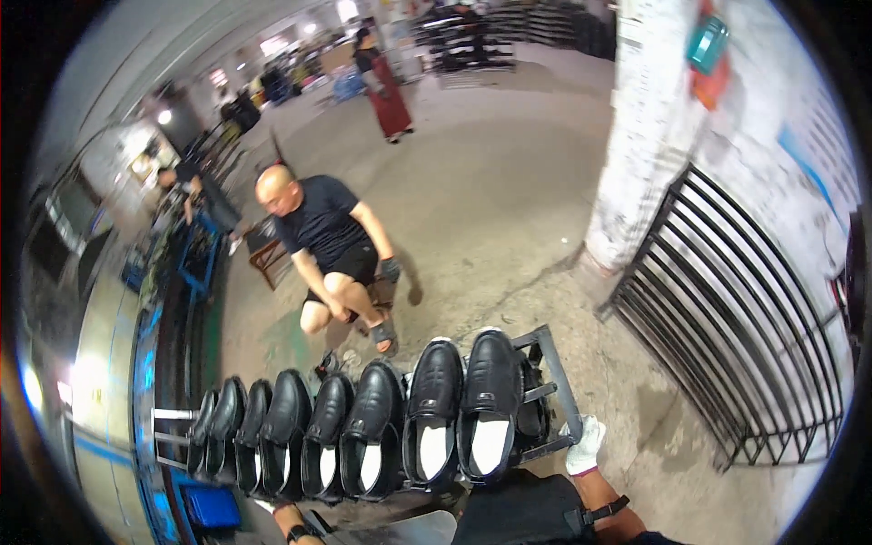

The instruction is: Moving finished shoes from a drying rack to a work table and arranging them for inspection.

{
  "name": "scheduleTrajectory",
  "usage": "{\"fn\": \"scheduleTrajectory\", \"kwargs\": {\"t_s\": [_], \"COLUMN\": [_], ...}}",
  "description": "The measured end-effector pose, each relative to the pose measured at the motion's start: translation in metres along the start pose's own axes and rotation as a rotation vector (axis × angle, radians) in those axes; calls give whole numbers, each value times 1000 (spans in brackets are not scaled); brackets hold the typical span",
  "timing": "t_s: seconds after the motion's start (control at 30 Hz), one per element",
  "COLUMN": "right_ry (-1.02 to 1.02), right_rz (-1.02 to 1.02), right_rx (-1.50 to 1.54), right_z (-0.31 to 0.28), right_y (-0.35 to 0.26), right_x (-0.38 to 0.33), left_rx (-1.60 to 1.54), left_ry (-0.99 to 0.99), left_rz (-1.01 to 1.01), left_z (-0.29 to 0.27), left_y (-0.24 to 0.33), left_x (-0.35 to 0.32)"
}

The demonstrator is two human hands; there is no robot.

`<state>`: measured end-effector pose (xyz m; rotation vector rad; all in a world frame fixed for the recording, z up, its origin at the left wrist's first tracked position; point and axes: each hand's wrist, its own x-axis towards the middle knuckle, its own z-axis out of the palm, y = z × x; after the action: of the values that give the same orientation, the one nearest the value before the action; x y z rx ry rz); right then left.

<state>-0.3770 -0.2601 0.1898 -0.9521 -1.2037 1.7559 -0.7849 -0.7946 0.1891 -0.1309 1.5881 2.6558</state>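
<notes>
A row of several black slip-on leather shoes (371, 418), with white insoles showing, stands on a black metal shoe rack (561, 386) in front of me. At the rack's right end, my right hand (586, 445), in a white glove, is closed around the frame's corner. My left hand (266, 506), also gloved, reaches under the near side of the row; the shoes hide its fingers, so its grip cannot be made out. More shoes show partly behind the front row at the right end.
Just beyond the shoes a person (327, 232) squats beside a small wooden stool (266, 259). Another in a red apron (386, 95) stands farther back; a third (207, 195) is by the left-hand machinery. Black barred racks (727, 318) lean near a white pillar (636, 136). A blue bin (211, 507) sits lower left.
</notes>
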Motion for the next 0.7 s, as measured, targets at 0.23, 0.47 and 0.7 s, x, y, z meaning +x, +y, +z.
{"fn": "scheduleTrajectory", "kwargs": {"t_s": [0.23, 0.47, 0.7], "right_ry": [35, 431, 459], "right_rz": [-196, -60, -57], "right_rx": [-314, 176, 192], "right_z": [-39, -6, -49], "right_y": [25, -35, -71], "right_x": [-19, -66, -113], "left_rx": [204, 394, 604], "left_ry": [-184, -248, -318], "left_rz": [-49, -19, 6], "left_z": [25, -30, -69], "left_y": [0, 60, 137], "left_x": [31, 16, -20]}}
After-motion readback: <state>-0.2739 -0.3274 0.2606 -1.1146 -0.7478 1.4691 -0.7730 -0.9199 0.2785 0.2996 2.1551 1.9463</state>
